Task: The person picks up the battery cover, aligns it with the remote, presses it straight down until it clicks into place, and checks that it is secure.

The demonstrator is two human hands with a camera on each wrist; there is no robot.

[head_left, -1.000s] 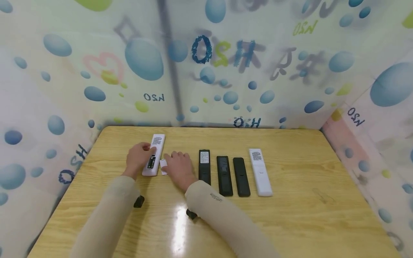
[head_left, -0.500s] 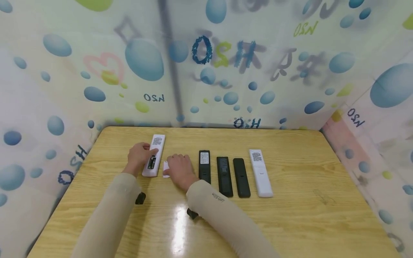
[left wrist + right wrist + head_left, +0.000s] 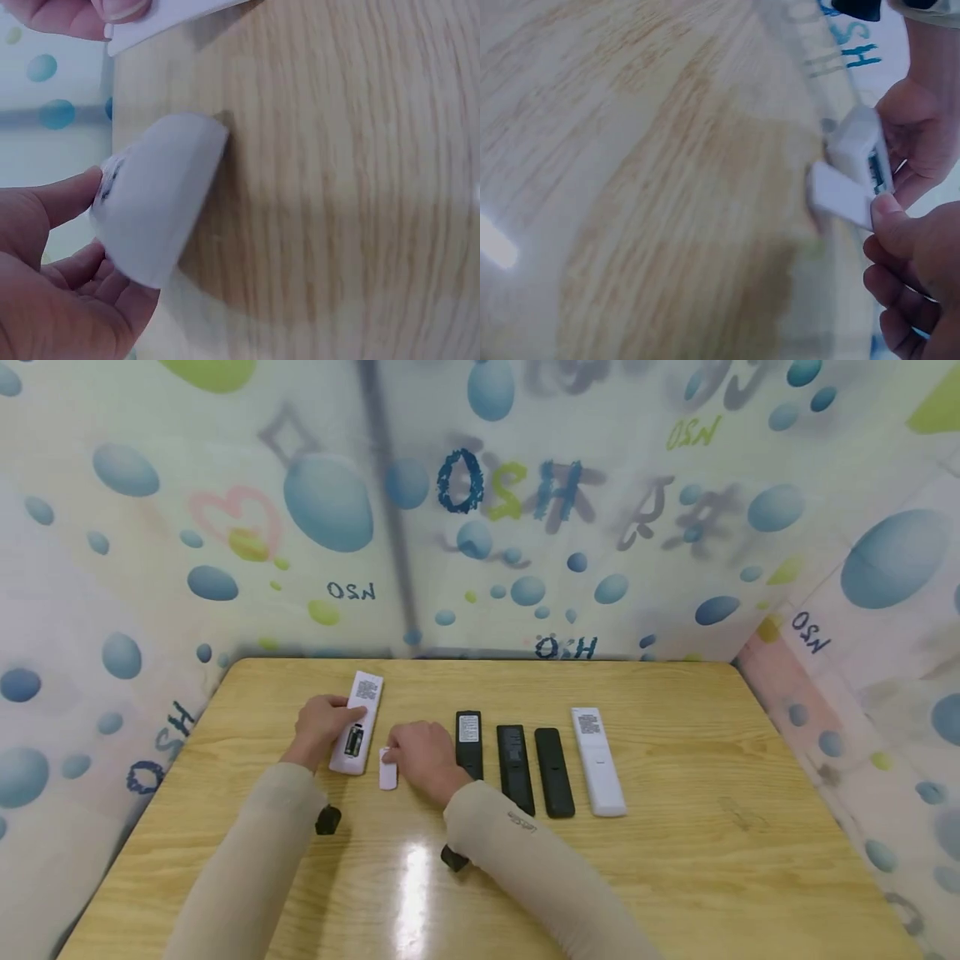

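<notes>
My left hand (image 3: 321, 728) grips a white remote control (image 3: 341, 763) that lies back side up at the table's left. Its battery compartment (image 3: 354, 741) stands uncovered and looks dark inside. Just to the right of that remote, my right hand (image 3: 426, 758) pinches a small white battery cover (image 3: 387, 776) by its far end, between thumb and fingers. In the left wrist view, the thumb and fingers sit on both sides of the white remote (image 3: 161, 195). The right wrist view shows the cover (image 3: 840, 196) held close beside the remote (image 3: 853, 139).
Right of my right hand, a black remote with a white label (image 3: 468, 729), two more black remotes (image 3: 515, 768) (image 3: 554, 772) and a second white remote (image 3: 600, 777) lie in a row. A patterned wall (image 3: 487, 568) rises behind the wooden table (image 3: 675, 860).
My right hand has drawn the battery cover a little right, away from the remote, and more of the cover now shows. The left hand keeps its hold on the white remote.
</notes>
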